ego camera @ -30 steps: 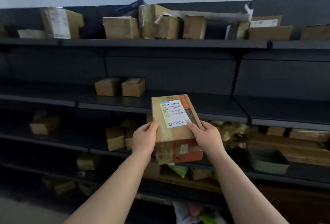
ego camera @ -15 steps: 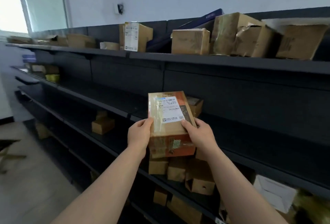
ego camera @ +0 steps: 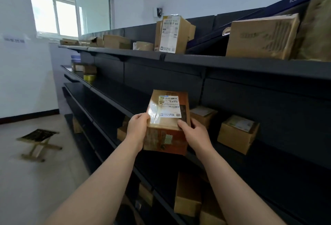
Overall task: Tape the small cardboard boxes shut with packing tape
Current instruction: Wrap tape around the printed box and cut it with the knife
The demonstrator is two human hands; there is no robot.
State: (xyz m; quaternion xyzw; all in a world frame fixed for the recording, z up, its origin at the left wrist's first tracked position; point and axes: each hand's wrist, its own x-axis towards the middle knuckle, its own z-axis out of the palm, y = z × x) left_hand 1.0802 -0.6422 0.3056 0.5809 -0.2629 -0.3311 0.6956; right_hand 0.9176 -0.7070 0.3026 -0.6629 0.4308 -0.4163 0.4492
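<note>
Now the small cardboard box [ego camera: 165, 128] sits in the middle of the frame, held up in front of the dark shelving [ego camera: 179, 79] between both hands. The left hand [ego camera: 137, 130] grips its left side with the thumb lying on the top face at the left edge; the right hand [ego camera: 197, 135] grips the right side, its thumb pressing the top face just below the white shipping label [ego camera: 169, 106], with fingers curled round the far edge. The fingers under the box are hidden. Shiny clear tape covers part of the top face left of the label. Compared with half a second ago, the grip and the box's place between the hands are unchanged, but the view has swung left: a window [ego camera: 71, 15] now fills the upper left, and a folding stool [ego camera: 38, 141] stands on the floor at the lower left. By count: one box in hand, two hands on it, two small boxes [ego camera: 238, 134] on the shelf just right of it, one upright box with a big white label [ego camera: 171, 34] on the top shelf, one large box [ego camera: 259, 39] at the upper right, and one yellowish roll [ego camera: 89, 77] on a shelf at the centre left, too blurred to name.
</note>
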